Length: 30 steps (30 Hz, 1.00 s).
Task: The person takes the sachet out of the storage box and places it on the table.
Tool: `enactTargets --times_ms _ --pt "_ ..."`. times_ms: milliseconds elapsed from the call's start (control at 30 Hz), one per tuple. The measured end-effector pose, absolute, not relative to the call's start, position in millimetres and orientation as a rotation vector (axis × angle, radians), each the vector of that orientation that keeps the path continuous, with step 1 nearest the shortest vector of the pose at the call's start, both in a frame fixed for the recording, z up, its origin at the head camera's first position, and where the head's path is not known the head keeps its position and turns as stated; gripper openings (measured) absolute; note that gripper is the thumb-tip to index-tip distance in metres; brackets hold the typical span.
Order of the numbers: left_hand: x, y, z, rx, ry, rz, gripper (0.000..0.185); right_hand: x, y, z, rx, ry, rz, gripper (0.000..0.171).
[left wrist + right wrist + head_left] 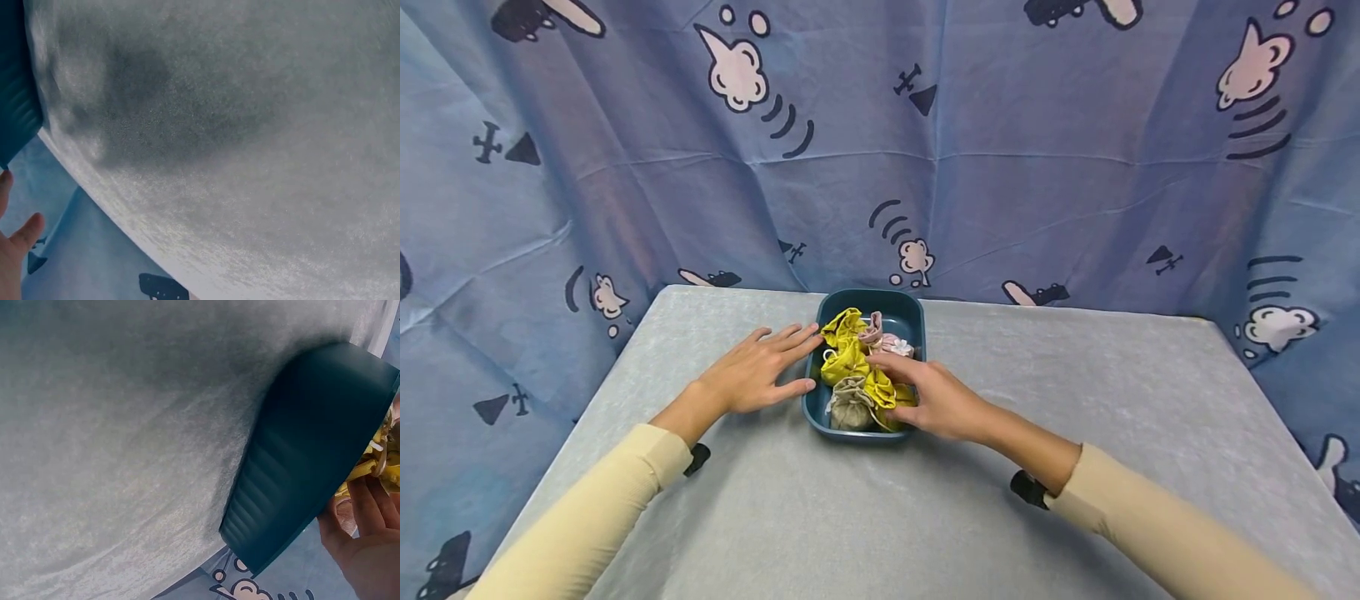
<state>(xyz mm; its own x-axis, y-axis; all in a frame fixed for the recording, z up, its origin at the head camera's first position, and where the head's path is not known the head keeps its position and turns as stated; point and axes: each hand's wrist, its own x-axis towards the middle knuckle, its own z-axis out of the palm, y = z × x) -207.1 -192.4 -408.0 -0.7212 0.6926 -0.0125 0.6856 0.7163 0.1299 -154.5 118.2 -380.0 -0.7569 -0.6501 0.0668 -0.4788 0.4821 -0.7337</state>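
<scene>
Now both hands meet the teal tray (912,315) — left grip (758,371) flat, right grip (934,402) among pouches (850,360).

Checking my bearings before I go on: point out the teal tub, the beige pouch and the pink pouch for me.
teal tub (913,316): head view, bare inner wall at the far right corner.
beige pouch (851,410): head view, middle of its rounded body, near end of the tub.
pink pouch (895,344): head view, its gathered top.

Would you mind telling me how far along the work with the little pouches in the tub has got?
Nothing looks done: every pouch seen sits inside the teal tub, none on the grey table. In hand: the left hand rests straight-fingered against the tub's left rim, while the right hand reaches in, fingers at a yellow pouch. Left: all yellow, pink and beige pouches.
</scene>
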Motion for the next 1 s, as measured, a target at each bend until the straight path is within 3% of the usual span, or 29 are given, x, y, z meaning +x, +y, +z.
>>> enactTargets --times_ms 600,1000 --pt "-205.8 -191.6 -410.4 1.129 2.858 0.2 0.072 -156.3 117.0 -376.8 -0.978 2.516 -1.325 0.073" --pt "-206.6 -191.5 -410.9 1.157 2.86 0.198 0.073 -155.0 121.9 -373.2 -0.955 2.563 -1.338 0.054"
